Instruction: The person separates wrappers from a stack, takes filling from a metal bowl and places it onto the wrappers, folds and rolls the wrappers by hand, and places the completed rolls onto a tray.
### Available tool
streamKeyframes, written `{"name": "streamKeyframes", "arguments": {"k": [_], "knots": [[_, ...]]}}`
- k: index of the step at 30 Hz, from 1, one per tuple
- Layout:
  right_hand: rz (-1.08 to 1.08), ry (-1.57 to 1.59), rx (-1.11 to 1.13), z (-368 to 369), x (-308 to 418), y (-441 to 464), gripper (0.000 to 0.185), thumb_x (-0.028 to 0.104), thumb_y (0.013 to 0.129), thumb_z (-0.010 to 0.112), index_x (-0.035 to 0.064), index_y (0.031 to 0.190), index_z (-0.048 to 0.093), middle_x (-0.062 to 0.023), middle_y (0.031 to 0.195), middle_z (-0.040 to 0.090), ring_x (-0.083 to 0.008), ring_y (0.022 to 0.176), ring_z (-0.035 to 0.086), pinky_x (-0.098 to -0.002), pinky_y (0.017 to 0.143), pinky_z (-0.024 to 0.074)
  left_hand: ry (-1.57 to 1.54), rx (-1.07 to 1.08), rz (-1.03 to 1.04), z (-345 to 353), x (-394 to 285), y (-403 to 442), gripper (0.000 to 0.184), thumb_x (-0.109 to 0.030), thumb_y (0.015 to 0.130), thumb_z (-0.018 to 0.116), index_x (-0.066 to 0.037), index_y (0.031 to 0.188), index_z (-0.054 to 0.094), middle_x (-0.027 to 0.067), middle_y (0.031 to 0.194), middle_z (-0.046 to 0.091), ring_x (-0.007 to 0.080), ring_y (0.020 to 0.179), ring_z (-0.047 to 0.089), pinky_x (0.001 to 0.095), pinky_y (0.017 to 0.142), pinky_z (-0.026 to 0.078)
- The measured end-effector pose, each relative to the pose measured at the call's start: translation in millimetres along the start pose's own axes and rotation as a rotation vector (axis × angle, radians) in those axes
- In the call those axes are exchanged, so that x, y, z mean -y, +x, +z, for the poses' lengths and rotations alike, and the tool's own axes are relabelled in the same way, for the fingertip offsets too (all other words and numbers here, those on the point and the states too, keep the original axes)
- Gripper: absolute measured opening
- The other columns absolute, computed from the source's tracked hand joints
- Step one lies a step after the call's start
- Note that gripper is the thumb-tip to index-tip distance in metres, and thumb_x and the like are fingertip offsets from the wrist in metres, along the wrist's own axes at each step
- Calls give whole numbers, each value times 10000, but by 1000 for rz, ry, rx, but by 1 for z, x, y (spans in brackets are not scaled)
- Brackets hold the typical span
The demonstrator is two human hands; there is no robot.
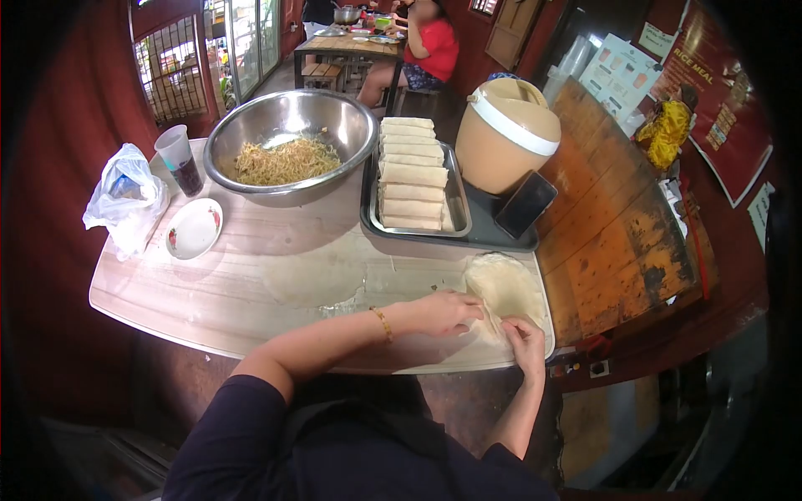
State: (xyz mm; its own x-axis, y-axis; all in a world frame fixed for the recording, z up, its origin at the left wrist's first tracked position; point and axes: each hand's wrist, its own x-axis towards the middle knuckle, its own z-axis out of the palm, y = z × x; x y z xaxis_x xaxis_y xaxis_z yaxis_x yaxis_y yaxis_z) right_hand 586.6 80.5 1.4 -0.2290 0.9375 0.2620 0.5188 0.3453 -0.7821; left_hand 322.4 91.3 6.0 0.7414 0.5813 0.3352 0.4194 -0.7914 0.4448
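At the table's right end lies a stack of thin round wrappers. My left hand pinches the near left edge of the wrappers, where a fold is lifted. Close beside it, my right hand has its fingertips pressed on the near right edge. Beyond my hands, a metal tray holds several rolled wrappers laid in a column. A large steel bowl with a shredded filling is to the left of the tray.
A tan jug with a white band and a dark phone stand right of the tray. On the left are a plastic cup, a small plate and a plastic bag. A person in red sits at a far table.
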Motion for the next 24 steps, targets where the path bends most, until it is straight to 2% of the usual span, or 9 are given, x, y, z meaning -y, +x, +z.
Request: {"name": "streamKeyframes", "arguments": {"k": [7,12,19,21,23,24], "knots": [[49,62,-48,10,-3,5,109,55,856,696,-25,931,692,-79,865,677,-134,753,615,-253,697,477,-35,40,-33,-5,-9,4,382,-188,867,638,-69,1224,576,190,1358,515,380,1162,557,458,986,440],[52,36,-23,13,-5,12,93,44,840,709,-19,905,688,-50,775,629,-100,665,550,-251,630,449,-24,33,-9,-3,-8,5,383,-187,863,643,-67,1221,576,166,1369,509,348,1172,556,455,984,439],[67,71,-12,16,1,15,87,63,849,702,-17,872,677,-41,757,624,-95,652,530,-258,620,444,-42,-23,19,-4,-6,3,378,-165,851,650,-71,1213,590,176,1373,509,370,1174,552,454,988,445],[36,-41,-110,10,0,19,99,90,877,676,-8,870,670,-38,756,627,-93,673,534,-260,639,452,-50,-97,33,1,-2,3,369,-155,845,652,-70,1199,600,191,1385,504,389,1176,548,455,995,446],[45,-3,-248,6,-12,28,105,106,896,654,1,884,660,-32,753,623,-92,698,540,-263,659,459,-33,-128,77,4,2,4,354,-145,847,653,-69,1189,607,191,1397,499,398,1174,548,454,998,447],[67,39,-221,3,-15,32,104,103,897,654,0,888,649,-28,752,617,-90,707,542,-262,667,459,-32,-122,54,0,0,5,357,-138,844,656,-71,1192,608,185,1391,504,391,1186,542,454,1005,440]]}}
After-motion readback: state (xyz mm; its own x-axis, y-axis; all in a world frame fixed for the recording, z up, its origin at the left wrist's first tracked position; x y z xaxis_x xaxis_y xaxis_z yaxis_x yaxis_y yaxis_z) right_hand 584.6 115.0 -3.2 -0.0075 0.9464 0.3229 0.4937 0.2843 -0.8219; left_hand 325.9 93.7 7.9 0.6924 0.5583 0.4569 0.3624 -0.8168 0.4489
